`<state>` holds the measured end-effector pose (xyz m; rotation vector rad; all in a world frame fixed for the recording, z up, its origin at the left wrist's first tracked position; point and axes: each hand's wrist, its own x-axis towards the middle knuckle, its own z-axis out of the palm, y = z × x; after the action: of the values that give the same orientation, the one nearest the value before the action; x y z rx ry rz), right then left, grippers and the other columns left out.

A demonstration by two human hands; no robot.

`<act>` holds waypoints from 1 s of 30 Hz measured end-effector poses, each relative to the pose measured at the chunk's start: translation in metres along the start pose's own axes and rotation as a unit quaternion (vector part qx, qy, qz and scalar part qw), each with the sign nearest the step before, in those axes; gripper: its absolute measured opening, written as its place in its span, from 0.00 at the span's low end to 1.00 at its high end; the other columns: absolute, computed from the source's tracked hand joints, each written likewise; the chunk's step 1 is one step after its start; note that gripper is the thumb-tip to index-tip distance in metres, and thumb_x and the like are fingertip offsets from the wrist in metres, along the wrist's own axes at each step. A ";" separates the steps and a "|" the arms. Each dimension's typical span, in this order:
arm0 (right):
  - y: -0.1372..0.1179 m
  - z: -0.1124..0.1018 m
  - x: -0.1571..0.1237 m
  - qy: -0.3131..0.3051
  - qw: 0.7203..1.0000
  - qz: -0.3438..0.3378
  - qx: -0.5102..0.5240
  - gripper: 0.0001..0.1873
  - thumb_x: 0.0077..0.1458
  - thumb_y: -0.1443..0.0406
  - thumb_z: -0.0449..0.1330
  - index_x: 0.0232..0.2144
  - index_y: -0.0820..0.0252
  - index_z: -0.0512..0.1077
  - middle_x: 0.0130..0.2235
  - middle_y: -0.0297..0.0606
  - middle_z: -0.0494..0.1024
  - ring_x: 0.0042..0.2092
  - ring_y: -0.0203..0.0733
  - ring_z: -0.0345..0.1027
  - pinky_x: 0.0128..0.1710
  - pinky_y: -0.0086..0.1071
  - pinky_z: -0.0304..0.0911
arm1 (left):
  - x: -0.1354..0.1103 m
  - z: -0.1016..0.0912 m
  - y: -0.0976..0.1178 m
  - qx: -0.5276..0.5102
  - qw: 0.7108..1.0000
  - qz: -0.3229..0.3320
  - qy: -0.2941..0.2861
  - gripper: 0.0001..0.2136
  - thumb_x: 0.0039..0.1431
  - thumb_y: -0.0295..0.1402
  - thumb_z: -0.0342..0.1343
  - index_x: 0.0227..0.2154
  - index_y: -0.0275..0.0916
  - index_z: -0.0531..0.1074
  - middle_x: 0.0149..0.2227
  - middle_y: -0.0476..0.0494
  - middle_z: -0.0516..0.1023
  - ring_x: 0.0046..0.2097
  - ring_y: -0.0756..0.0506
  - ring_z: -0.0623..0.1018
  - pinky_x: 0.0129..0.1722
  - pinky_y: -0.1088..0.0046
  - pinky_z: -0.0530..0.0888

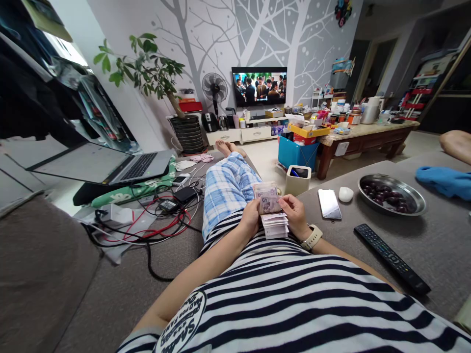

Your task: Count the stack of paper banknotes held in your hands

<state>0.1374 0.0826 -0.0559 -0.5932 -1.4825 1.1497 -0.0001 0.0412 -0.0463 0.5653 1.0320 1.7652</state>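
Observation:
A thick stack of banknotes point(271, 210) is held upright over my lap, above my striped shirt and plaid shorts. My left hand point(251, 219) wraps round the left side of the stack with its fingers closed on it. My right hand point(295, 214), with a pale watch on the wrist, grips the right side, thumb on the top note. The lower notes point(275, 228) fan out beneath both hands.
On the grey sofa to my right lie a phone point(329, 203), a white mouse-like object point(346, 194), a metal dish of dark fruit point(392, 194), a black remote point(391, 258) and blue cloth point(443, 180). To my left sit a laptop point(110, 166) and tangled cables point(154, 220). A television point(259, 87) plays ahead.

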 end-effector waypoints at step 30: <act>0.008 -0.001 0.004 0.023 0.998 0.000 -0.062 0.28 0.53 0.40 0.64 0.22 0.55 0.66 0.22 0.30 0.67 0.27 0.39 0.58 0.28 0.34 0.56 | 0.003 0.000 -0.003 -0.010 1.000 -0.027 -0.010 0.11 0.49 0.27 0.67 0.38 0.33 0.79 0.34 0.37 0.86 0.42 0.37 0.86 0.50 0.57 0.81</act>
<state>0.1349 0.0900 -0.0614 -0.7001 -1.5228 1.0428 0.0004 0.0443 -0.0489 0.5357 1.0050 1.7172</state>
